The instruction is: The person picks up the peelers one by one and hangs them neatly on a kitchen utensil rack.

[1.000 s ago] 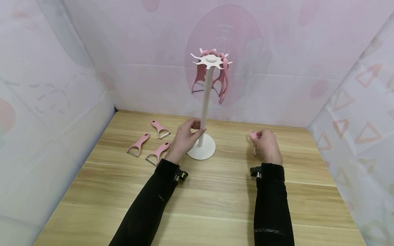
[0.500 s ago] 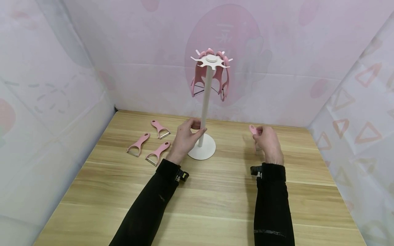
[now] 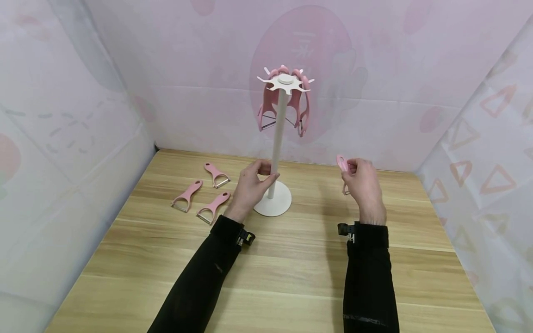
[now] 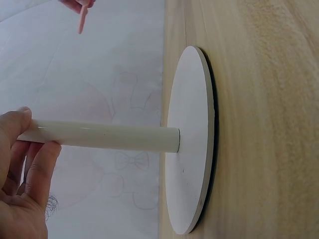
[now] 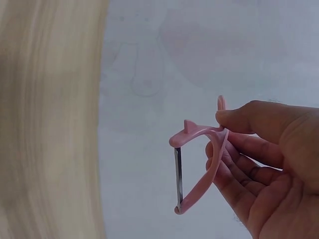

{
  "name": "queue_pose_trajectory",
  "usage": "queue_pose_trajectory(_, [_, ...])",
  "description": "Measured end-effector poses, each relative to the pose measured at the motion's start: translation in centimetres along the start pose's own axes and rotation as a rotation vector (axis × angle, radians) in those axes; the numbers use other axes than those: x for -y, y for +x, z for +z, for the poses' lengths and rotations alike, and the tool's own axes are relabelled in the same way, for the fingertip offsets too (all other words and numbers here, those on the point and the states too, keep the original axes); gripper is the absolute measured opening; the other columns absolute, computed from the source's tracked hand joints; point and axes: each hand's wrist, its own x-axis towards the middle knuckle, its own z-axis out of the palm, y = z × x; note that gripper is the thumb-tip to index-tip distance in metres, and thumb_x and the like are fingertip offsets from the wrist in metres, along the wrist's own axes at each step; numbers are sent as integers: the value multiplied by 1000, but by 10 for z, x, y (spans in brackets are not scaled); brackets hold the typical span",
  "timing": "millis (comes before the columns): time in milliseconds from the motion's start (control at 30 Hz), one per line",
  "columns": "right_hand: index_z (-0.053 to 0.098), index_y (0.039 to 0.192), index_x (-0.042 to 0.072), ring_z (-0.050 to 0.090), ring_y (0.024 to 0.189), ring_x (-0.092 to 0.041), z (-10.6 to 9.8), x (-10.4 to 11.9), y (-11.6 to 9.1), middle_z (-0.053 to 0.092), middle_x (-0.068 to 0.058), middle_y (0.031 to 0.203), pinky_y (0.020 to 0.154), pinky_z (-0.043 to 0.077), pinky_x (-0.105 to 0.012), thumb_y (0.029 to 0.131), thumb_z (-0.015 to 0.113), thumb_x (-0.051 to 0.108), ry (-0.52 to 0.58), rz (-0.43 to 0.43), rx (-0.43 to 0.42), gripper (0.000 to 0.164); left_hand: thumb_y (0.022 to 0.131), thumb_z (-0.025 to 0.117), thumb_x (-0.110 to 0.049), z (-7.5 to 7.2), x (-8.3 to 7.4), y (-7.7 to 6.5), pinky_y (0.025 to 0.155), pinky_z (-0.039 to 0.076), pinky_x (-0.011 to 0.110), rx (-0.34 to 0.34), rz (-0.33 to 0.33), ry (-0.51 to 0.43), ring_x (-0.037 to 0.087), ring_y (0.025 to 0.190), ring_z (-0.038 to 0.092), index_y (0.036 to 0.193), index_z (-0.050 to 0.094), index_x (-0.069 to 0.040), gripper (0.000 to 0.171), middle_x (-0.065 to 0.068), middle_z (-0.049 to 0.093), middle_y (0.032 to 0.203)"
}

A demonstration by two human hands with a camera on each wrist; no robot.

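The table (image 3: 291,277) carries a white stand (image 3: 278,138), pinched in the grip of the left hand (image 3: 251,188), seemingly for steadiness. Right of the stand, the right hand (image 3: 366,189) pinches a peeler (image 5: 217,155) behind its blade (image 5: 179,172), likely for safety; left lie three loose peelers (image 3: 215,205).

The head view is bright, with a soft shadow beside the right sleeve (image 3: 369,282). Wrist views look dimmer; the pole (image 4: 104,136) glints; the right bows the back edge of the table (image 5: 55,149).

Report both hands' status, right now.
Left hand: closed, holding the stand's white pole.
Right hand: closed, holding a pink peeler.
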Motion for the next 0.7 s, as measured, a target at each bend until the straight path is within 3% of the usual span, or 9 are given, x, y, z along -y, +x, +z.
queue_pose_trajectory(400, [58, 138, -4, 57, 113, -29, -5, 31, -13, 55, -19, 129, 95, 53, -46, 100, 64, 16, -9, -114, -128, 43, 92, 79, -24, 0, 0, 2, 80, 56, 33, 4, -2, -19, 9, 95, 66, 115, 67, -15, 27, -5, 71, 100])
queue_pose_trajectory(700, [59, 139, -3, 59, 112, -29, -7, 53, -23, 56, -19, 128, 94, 54, -42, 99, 65, 11, -29, -162, -228, 43, 92, 79, -24, -1, 1, 1, 85, 56, 45, 13, -7, -34, 11, 95, 66, 116, 67, -15, 27, -4, 71, 101])
